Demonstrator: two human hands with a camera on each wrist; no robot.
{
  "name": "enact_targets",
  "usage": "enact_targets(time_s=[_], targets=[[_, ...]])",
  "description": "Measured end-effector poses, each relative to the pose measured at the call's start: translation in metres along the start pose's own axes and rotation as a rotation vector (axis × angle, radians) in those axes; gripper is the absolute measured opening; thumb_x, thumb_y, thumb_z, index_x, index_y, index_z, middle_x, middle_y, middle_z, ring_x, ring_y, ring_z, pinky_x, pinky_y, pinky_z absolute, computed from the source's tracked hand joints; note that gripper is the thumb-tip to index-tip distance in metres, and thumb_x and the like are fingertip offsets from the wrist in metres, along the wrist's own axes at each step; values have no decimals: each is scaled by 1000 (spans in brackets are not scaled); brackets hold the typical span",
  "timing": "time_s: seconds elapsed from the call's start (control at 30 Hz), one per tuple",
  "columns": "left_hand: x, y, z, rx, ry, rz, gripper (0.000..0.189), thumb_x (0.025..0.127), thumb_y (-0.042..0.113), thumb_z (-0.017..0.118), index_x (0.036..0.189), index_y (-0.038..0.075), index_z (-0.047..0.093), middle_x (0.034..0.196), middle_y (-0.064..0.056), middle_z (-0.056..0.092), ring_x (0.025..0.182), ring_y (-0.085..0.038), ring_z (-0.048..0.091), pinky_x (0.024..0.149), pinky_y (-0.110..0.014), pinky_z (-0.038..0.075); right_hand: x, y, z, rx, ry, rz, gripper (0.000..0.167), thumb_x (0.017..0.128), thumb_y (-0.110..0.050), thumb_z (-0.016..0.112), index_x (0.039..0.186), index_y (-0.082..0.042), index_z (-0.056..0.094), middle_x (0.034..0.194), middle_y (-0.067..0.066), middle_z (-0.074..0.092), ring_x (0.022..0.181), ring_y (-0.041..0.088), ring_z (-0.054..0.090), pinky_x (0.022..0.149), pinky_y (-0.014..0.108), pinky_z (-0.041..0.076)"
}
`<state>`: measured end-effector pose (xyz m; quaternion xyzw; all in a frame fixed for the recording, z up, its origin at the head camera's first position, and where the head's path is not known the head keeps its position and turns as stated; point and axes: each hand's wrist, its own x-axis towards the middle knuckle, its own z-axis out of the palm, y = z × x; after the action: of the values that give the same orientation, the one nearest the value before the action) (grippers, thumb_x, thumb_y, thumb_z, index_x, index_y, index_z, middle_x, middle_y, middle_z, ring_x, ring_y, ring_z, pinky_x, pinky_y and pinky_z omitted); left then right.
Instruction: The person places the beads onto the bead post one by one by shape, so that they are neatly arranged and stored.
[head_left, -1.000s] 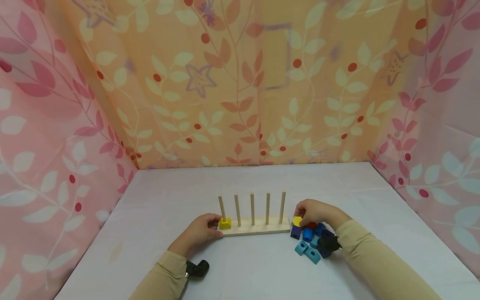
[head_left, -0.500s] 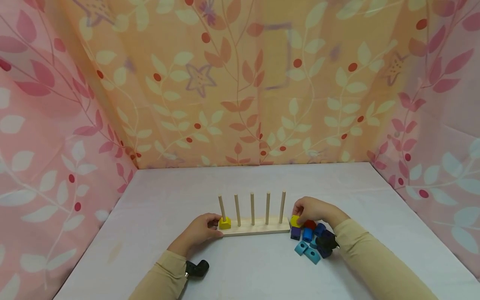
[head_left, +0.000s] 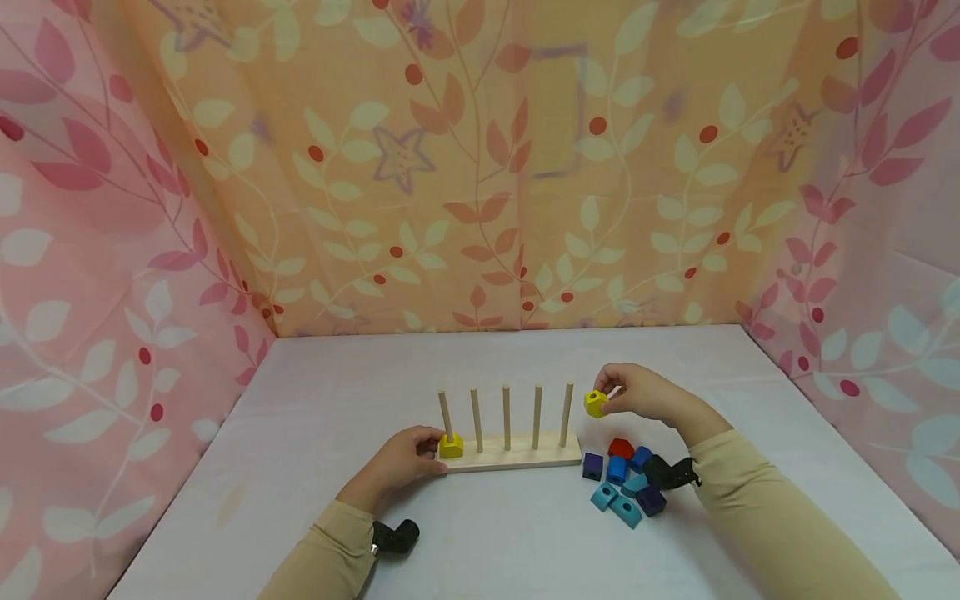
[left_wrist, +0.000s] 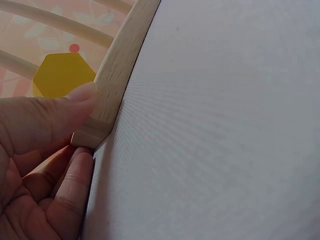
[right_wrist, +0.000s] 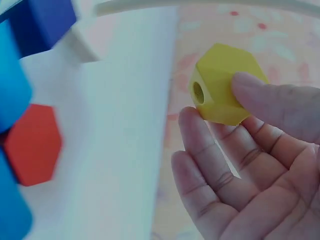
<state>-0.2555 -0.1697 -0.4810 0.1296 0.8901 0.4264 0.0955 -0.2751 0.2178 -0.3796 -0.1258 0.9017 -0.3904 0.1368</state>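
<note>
A pale wooden base [head_left: 517, 454] carries several upright pegs, and a yellow hexagonal bead [head_left: 451, 447] sits at the foot of the leftmost one. My left hand [head_left: 410, 456] grips the left end of this base; the left wrist view has the thumb [left_wrist: 75, 102] over the edge and fingers below. Raised off the table at the right, my right hand [head_left: 637, 392] pinches a second yellow hexagonal bead [right_wrist: 227, 82] between thumb and fingers. A hole shows in that bead's side in the right wrist view. It is just right of the rightmost peg [head_left: 567, 414].
Below my right hand lies a cluster of beads: a red one [head_left: 621, 448], blue cylinders [head_left: 617, 469], dark purple cubes [head_left: 592, 466] and light blue pieces [head_left: 626, 511]. A black wrist camera [head_left: 667, 472] overlaps its right side. Floral curtains stand behind the white table [head_left: 495, 542].
My right hand has lifted the yellow hexagonal bead up and away from the cluster, uncovering the red bead. My left hand stays on the base.
</note>
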Motion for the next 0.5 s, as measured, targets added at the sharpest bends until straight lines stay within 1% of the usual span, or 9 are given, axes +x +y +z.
enact_targets(time_s=[0.1, 0.23, 0.5], targets=[[0, 0, 0, 1, 6, -4, 48, 69, 20, 79, 112, 10, 61, 102, 0, 59, 93, -15, 54, 85, -38, 44, -4, -9, -8, 32, 20, -37, 20, 81, -9, 68, 97, -5, 57, 94, 8, 58, 85, 23, 57, 76, 38, 50], [1, 0, 0, 1, 2, -2, 47, 69, 20, 79, 111, 10, 61, 101, 1, 59, 93, -15, 54, 86, -39, 44, -7, -21, -17, 16, 67, -81, 21, 83, -10, 65, 103, -4, 59, 95, 9, 59, 86, 23, 57, 78, 36, 50], [2, 0, 1, 9, 8, -7, 47, 67, 19, 80, 109, 10, 61, 97, 1, 59, 89, -15, 54, 81, -35, 46, -4, -52, -27, 13, 156, -167, 26, 86, -12, 62, 108, -1, 57, 103, 15, 57, 93, 27, 57, 84, 40, 49]])
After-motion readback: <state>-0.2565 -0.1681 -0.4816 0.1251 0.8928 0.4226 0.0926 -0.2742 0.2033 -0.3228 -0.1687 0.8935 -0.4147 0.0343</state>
